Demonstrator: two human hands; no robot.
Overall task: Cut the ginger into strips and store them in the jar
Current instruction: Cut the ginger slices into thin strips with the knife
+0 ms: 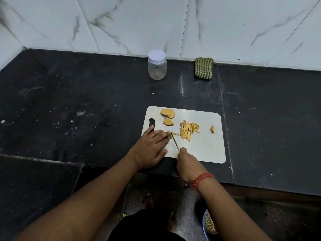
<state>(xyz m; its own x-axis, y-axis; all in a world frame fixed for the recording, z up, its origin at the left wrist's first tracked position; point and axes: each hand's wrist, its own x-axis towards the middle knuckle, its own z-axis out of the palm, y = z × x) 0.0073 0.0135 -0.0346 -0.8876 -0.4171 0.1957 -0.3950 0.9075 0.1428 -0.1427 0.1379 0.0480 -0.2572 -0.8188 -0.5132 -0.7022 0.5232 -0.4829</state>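
My left hand (150, 145) flat on white plastic cutting board (206, 150), straight fingers pressing small ginger piece (170, 134). My right hand (186, 161) grips thin knife (175, 142), blade against that piece. Pile of yellow ginger strips (188, 130) just right; round ginger slices (167, 116) at far edge. Clear jar with white lid (157, 66) far back, lid on, beside striped green cloth (204, 68).

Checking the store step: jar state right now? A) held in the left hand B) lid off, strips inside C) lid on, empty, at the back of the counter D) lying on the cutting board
C: the jar stands upright near the wall, its white lid on, nothing visible inside.
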